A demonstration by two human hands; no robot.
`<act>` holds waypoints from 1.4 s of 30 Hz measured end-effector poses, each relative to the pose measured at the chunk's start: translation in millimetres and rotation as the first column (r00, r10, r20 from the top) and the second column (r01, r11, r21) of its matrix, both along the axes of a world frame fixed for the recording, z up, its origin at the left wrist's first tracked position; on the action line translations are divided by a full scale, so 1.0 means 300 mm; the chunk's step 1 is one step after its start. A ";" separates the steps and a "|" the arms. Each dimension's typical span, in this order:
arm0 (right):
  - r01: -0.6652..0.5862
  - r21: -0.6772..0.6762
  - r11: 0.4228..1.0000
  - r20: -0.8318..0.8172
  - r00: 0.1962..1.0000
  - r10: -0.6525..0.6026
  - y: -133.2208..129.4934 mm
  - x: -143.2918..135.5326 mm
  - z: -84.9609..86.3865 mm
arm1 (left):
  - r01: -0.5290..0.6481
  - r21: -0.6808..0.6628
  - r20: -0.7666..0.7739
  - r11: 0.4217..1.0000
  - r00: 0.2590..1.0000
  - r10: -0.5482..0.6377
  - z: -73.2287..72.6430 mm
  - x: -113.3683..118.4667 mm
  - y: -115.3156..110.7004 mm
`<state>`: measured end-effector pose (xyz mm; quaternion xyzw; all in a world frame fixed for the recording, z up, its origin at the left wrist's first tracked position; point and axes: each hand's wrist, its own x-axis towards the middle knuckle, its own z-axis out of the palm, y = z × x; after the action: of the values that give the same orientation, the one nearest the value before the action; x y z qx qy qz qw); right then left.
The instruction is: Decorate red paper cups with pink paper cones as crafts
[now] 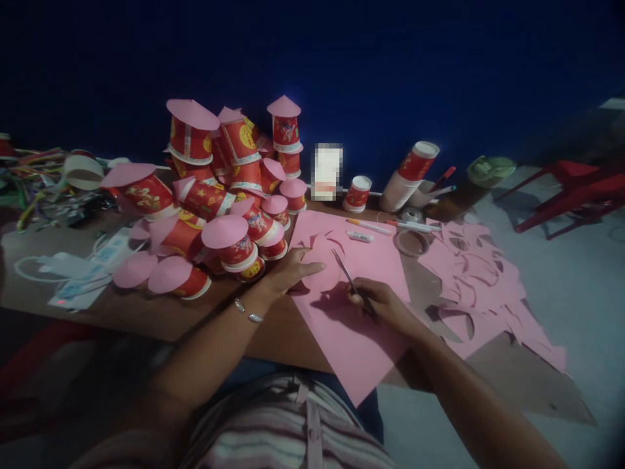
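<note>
My left hand point(293, 270) is closed on the left edge of a round pink paper piece point(323, 262), thumb on top. The disc is over a large pink sheet point(361, 352) whose near corner hangs past the table edge. In my right hand point(378, 303) is a pair of scissors point(346, 268), the blades pointing up and left over the right side of the disc. Thin curved pink offcuts point(336, 241) lie around the disc's far edge. My fingers hide the scissor handles.
Red paper cups with pink cone tops point(225, 233) are piled at left. A glue tube point(360, 237), markers point(368, 227), a tape roll point(411, 243) and a cup stack point(410, 176) stand or lie behind. Pink scraps point(481, 280) cover the right side. A power strip point(92, 270) lies at left.
</note>
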<state>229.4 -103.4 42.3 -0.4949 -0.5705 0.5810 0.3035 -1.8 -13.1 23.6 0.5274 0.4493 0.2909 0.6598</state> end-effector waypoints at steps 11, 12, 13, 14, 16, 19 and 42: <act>-0.016 0.034 0.999 0.035 0.999 0.014 0.000 0.002 -0.002 | -0.011 -0.026 -0.021 1.000 1.000 0.011 0.012 0.002 -0.005; -0.014 0.030 0.999 0.042 0.999 0.013 0.000 0.002 -0.001 | -0.018 -0.018 -0.028 1.000 0.999 0.018 0.013 0.002 -0.005; -0.013 0.028 1.000 0.047 0.999 0.012 0.000 0.002 -0.001 | -0.028 -0.005 -0.029 1.000 0.999 0.028 0.015 0.003 -0.004; -0.013 0.029 0.999 0.049 0.999 0.012 0.000 0.003 0.001 | -0.037 0.011 -0.024 0.999 0.999 0.037 0.016 0.003 -0.004; -0.017 0.033 0.999 0.050 0.999 0.015 0.000 0.002 0.004 | -0.051 0.043 -0.003 0.998 0.999 0.051 0.017 0.005 -0.002; -0.021 0.033 0.999 0.043 0.999 0.020 -0.001 0.002 0.008 | -0.035 0.075 0.029 0.997 0.999 0.033 0.016 0.008 -0.001; -0.011 0.043 0.999 0.053 0.999 0.009 0.000 0.006 -0.008 | -0.074 0.067 0.077 0.995 0.995 0.069 0.021 0.014 0.000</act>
<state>231.3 -103.4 39.8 -0.5006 -0.5932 0.5566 0.2962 2.5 -13.1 30.0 0.5224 0.4325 0.3492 0.6466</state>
